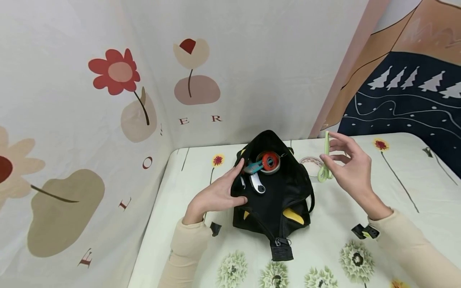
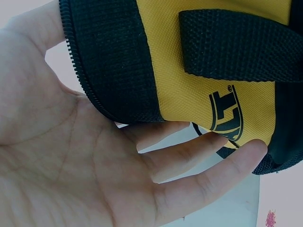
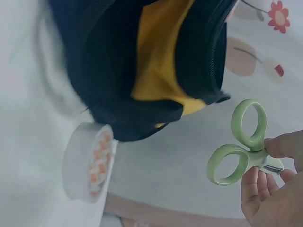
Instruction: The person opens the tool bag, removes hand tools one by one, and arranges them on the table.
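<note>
A black and yellow tool bag stands on the table with its zipped top spread wide. My left hand holds its left rim, thumb inside the mouth and fingers against the yellow outer side. Inside the bag lie a red tape roll, a teal-handled tool and a white-handled cutter. To the right of the bag, my right hand pinches light green scissors by the blade end. Their two finger loops point down, above the table and apart from the bag.
A wide roll of clear tape lies on the table just right of the bag, behind the scissors in the head view. The flower-print tablecloth meets printed fabric walls at the back and left.
</note>
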Tool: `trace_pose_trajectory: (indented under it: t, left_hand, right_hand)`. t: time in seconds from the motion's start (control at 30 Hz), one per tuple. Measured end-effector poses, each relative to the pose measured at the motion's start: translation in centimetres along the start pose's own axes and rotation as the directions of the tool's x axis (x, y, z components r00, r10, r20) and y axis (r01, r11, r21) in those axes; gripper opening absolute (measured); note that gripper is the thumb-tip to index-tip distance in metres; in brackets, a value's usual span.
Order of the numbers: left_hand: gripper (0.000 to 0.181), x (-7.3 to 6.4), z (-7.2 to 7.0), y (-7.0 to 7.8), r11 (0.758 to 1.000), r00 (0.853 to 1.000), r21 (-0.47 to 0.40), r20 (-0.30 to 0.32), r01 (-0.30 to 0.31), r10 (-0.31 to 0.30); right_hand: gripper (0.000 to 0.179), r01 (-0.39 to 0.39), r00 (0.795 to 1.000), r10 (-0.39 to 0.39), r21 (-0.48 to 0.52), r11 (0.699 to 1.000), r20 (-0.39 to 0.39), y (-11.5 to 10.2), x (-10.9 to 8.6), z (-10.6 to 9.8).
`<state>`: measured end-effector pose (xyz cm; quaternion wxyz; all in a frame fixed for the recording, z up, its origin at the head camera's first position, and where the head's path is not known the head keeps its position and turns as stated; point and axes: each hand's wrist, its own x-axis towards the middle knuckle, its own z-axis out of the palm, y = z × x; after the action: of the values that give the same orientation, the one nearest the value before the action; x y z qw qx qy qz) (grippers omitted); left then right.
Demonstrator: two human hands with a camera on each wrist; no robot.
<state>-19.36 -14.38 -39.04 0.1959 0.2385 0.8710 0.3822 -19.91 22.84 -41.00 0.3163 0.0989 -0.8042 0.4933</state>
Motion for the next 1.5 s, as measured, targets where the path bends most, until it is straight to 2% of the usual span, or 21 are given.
trace_pose_trajectory:
  t: [0.43,0.8,1.2,1.5]
  left_hand:
    - [0.108,-0.1,0.0,0.2,1.000,1.000,0.003,0.003,0.004,-0.004]
    - [0.108,-0.1,0.0,0.2,1.000,1.000,-0.005,0.004,0.007,-0.007]
    - [0.109,-0.2,-0.1,0.2,1.000,1.000,-0.004,0.002,0.015,-0.015]
    - [0.108,-0.3,-0.1,0.2,1.000,1.000,-0.005,0.005,0.008,-0.008]
  right_hand:
    - [0.066,-0.071,0.997,0.075,-0.129,0.989,0.031,3.0,-0.3,-1.3]
    - [0.062,-0.133,0.976,0.180,-0.312,0.941,0.126,6.3,-0.8,-1.8]
    - [0.058,-0.148,0.927,0.276,-0.425,0.893,0.256,9.0,-0.3,-1.5]
    - [0.057,-0.148,0.883,0.326,-0.459,0.876,0.337,10.2,-0.3,-1.5]
